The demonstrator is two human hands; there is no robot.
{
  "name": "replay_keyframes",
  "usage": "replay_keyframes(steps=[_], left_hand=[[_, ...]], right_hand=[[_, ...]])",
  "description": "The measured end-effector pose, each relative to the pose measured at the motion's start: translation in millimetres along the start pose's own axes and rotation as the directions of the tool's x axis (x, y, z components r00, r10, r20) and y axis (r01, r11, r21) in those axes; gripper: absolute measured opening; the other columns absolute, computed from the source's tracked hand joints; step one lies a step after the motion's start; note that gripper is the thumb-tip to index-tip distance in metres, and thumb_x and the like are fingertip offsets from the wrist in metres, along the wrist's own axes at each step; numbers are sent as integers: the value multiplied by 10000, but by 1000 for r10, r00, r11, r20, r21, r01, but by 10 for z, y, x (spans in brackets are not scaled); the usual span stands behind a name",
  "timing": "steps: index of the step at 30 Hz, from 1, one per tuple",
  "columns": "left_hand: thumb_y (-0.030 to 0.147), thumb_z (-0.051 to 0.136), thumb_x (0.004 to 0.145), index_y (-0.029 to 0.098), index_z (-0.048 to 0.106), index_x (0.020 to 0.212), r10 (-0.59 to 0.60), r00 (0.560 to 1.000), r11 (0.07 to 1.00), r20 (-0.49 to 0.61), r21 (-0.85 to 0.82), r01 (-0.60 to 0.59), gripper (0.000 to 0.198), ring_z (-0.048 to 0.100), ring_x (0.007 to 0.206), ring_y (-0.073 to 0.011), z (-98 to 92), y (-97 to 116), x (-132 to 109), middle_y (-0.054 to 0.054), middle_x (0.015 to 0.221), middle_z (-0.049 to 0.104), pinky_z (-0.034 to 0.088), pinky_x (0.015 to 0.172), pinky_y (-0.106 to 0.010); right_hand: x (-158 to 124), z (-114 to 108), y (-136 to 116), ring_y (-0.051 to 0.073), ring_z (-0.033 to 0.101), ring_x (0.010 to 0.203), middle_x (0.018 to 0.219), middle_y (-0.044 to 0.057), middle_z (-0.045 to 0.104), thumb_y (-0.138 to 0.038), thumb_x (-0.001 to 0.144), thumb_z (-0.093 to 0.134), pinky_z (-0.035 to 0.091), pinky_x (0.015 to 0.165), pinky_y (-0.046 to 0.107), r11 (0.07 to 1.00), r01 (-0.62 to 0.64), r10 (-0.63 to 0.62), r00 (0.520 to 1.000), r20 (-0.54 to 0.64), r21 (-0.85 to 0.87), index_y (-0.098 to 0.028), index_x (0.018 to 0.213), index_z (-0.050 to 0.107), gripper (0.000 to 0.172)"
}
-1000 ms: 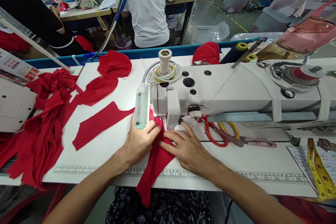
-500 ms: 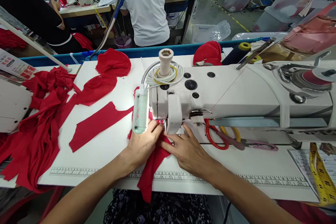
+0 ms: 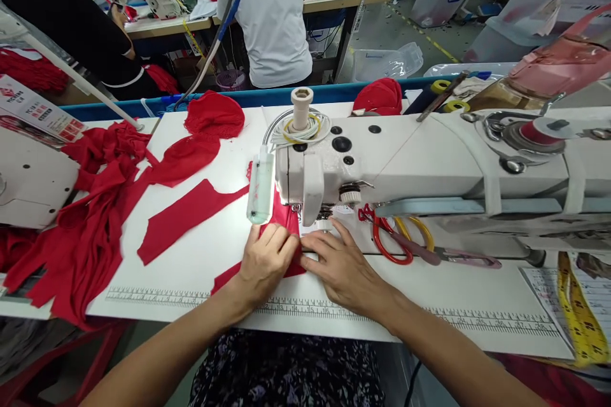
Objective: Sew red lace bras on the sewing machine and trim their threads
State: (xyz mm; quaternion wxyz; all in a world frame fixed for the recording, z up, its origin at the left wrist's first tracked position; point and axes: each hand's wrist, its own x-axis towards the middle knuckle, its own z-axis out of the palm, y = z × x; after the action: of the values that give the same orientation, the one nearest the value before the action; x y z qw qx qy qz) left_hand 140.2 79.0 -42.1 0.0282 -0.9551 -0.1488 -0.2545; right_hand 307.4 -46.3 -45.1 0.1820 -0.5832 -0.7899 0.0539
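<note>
A red fabric piece [image 3: 285,219] lies under the head of a white sewing machine [image 3: 312,187], near the presser foot. My left hand [image 3: 268,262] is closed on this cloth, its fingers bent and pressed together just in front of the needle area. Part of the cloth is hidden beneath that hand, and a tail of it sticks out to the left. To the right, my right hand [image 3: 344,270] rests with fingers spread on the machine bed, its thumb at the cloth's right edge. A clear greenish guard [image 3: 260,189] hangs left of the needle area.
Another red cut piece [image 3: 184,219] lies left, beside a heap of red fabric [image 3: 102,203]. Red-handled scissors [image 3: 389,245] lie under the machine arm. A printed ruler [image 3: 382,318] runs along the front edge. A yellow tape measure [image 3: 575,311] hangs right. Co-workers sit beyond.
The cloth under my hands has been turned: its tail no longer hangs over the front edge but points left. My left hand has drawn slightly back from the needle. The view has shifted a little.
</note>
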Motion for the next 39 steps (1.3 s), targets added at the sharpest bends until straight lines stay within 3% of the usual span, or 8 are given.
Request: replay_keyframes(steps=[3,9,15,22,27,31,36,39], left_hand=[[102,448,968,147,643,987,60,996,996,-67,69,-56,201,527,717,-160,11,75,-47,-14,736,607,416,971,-499],[103,392,980,142,647,1032,-1,999,999,43,33,0,263,506,721,-166,13,119,-93,-19,729,590,403,966,-536],[89,420,968,116,623,1102,84,996,996,8,0,-84,245,518,700,-166,62,25,-108,-37,764,621,407,713,-377],[81,464,926,136,633,1107,80,996,996,38,47,-82,253,490,653,-172,163,-109,-25,-26,716,553,376,604,-313],[32,448,894,118,639,1096,61,998,998,0,25,-61,291,509,663,-180,136,-38,-28,-33,714,554,420,633,-331],[52,454,885,132,622,1152,65,996,997,58,-54,-62,325,508,670,-179,197,-163,-39,-41,758,583,416,617,-316],[68,486,873,159,635,1088,54,993,991,104,-131,-40,276,551,782,-191,247,-286,21,-60,862,641,438,747,-354],[66,497,866,169,652,1055,24,989,995,147,-103,-9,265,544,769,-198,205,-228,19,-57,852,631,424,783,-386]], right_hand=[[-26,-3,18,203,506,1171,1218,47,632,9,794,501,135,1167,549,1000,22,-22,1000,-17,8,-246,1208,616,499],[-20,-9,25,203,528,1110,1168,47,654,-6,781,532,170,1154,537,998,55,-55,998,-20,-37,-219,1108,641,405],[-31,-4,47,205,529,1089,1190,31,670,-2,797,505,119,1179,534,997,71,-72,996,-44,-19,-222,1150,636,436],[-34,-3,54,205,532,1016,1260,49,648,29,753,520,153,1164,537,997,44,-45,999,-21,-58,-219,1312,574,614],[-42,-18,60,213,528,1018,1218,53,670,3,778,511,154,1164,537,997,52,-55,998,-35,-62,-209,1284,601,556],[-33,9,92,228,523,1041,1203,46,673,23,725,513,156,1159,532,998,29,-30,999,-24,-60,-206,1358,551,674],[6,65,116,249,531,1024,895,37,699,14,732,497,161,1152,559,996,-21,18,999,-38,-87,-160,1395,518,685],[12,70,99,246,524,1068,1013,41,715,12,744,501,126,1172,551,996,-19,14,999,-50,-86,-152,1354,554,633]])
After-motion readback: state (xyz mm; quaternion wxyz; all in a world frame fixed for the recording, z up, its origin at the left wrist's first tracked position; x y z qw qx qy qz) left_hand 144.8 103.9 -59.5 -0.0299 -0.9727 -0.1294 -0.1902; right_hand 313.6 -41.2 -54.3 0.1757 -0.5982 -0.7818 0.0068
